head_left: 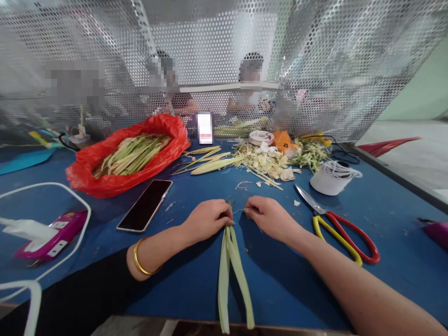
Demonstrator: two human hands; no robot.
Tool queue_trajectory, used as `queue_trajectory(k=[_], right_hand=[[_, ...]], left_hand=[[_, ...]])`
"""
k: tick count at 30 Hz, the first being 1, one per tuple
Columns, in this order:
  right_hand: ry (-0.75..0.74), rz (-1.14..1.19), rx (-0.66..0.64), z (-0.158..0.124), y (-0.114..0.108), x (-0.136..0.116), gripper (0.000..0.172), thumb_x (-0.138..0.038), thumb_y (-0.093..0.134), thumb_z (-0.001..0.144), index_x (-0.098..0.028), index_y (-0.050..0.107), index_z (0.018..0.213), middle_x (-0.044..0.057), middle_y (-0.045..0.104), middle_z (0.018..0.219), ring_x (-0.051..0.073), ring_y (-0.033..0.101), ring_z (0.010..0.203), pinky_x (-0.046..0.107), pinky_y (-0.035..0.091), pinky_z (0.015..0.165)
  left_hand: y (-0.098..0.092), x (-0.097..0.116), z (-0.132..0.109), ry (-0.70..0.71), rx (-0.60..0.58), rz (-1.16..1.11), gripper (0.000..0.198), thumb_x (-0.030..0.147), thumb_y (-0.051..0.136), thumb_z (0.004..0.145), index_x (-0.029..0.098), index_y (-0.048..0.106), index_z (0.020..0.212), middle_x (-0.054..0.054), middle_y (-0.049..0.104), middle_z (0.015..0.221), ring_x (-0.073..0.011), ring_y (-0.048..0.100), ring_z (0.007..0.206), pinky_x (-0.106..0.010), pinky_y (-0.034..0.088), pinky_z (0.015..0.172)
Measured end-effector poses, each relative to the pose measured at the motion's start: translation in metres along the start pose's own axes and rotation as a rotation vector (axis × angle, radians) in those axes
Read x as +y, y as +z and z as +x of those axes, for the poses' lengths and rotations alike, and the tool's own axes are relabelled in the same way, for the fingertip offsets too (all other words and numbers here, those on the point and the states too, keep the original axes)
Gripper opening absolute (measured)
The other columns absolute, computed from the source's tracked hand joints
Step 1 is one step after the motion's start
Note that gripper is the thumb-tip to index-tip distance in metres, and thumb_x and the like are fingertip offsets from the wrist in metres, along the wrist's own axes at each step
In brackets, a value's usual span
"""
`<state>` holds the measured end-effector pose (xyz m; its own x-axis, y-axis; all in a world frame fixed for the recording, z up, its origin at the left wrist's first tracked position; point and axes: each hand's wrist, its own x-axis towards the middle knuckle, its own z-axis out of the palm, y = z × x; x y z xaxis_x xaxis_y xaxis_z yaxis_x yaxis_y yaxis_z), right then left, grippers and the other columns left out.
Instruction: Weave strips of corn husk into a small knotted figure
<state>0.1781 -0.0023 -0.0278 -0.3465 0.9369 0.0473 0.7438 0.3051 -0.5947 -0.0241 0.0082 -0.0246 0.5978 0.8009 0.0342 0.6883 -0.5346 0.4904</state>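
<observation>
Leaf strips (223, 280), green, two: extending down the counter (182, 291) towards its near edge. Left hand (210, 217) pinching their gathered top; right hand (265, 213) pinching fine thread (238, 210). Probably handling light, pliable, easily split; best gripping: gathered end.

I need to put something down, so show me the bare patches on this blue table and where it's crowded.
Bare blue table lies between the pale strips and right forearm. Right of the scissors, toward the purple object at the right edge, is mostly open, with small specks. Crowded: the back half, with the red bag, scrap pile and white container.
</observation>
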Motion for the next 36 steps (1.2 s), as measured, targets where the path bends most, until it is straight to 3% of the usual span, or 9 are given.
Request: queue_trajectory(k=[7, 15, 20, 24, 36], right_hand=[[-0.098, -0.017, 0.005, -0.001, 0.004, 0.000, 0.017, -0.012, 0.049, 0.087, -0.020, 0.053, 0.073, 0.000, 0.057, 0.079, 0.014, 0.054, 0.071, 0.024, 0.036, 0.064], [-0.139, -0.012, 0.002, -0.001, 0.007, 0.003, 0.019, -0.014, 0.046, 0.089, -0.020, 0.054, 0.074, 0.001, 0.057, 0.080, 0.014, 0.055, 0.072, 0.024, 0.038, 0.065], [-0.118, 0.013, -0.018, -0.002, 0.007, 0.005, 0.018, -0.012, 0.046, 0.089, -0.020, 0.055, 0.074, 0.001, 0.058, 0.081, 0.015, 0.056, 0.072, 0.025, 0.040, 0.066], [-0.122, 0.043, -0.022, -0.002, 0.006, 0.004, 0.018, -0.013, 0.046, 0.090, -0.021, 0.053, 0.075, 0.001, 0.058, 0.082, 0.015, 0.056, 0.074, 0.026, 0.040, 0.067], [-0.220, -0.078, -0.175, -0.006, -0.006, 0.001, 0.020, -0.010, 0.041, 0.092, -0.019, 0.054, 0.082, 0.005, 0.056, 0.091, 0.016, 0.056, 0.078, 0.028, 0.044, 0.071]], left_hand=[[-0.002, -0.007, -0.005, -0.094, 0.040, -0.224, 0.009, 0.024, 0.058, 0.083, 0.020, 0.062, 0.077, 0.004, 0.066, 0.076, -0.0134, 0.059, 0.073, -0.023, 0.039, 0.069], [0.004, -0.009, -0.002, -0.037, 0.104, -0.232, 0.005, 0.025, 0.065, 0.080, 0.021, 0.066, 0.083, 0.003, 0.065, 0.081, -0.0137, 0.059, 0.078, -0.023, 0.039, 0.070], [0.009, -0.008, 0.007, 0.048, 0.058, -0.132, 0.004, 0.024, 0.068, 0.078, 0.021, 0.068, 0.077, 0.003, 0.061, 0.076, -0.0131, 0.058, 0.075, -0.023, 0.037, 0.066], [0.006, -0.008, 0.010, 0.039, 0.052, -0.118, 0.006, 0.021, 0.063, 0.081, 0.020, 0.064, 0.075, 0.002, 0.060, 0.078, -0.0139, 0.056, 0.076, -0.024, 0.036, 0.067], [0.001, -0.017, 0.012, -0.202, 0.028, -0.691, 0.009, 0.023, 0.054, 0.085, 0.018, 0.058, 0.079, 0.004, 0.057, 0.061, -0.0110, 0.057, 0.058, -0.023, 0.043, 0.063]])
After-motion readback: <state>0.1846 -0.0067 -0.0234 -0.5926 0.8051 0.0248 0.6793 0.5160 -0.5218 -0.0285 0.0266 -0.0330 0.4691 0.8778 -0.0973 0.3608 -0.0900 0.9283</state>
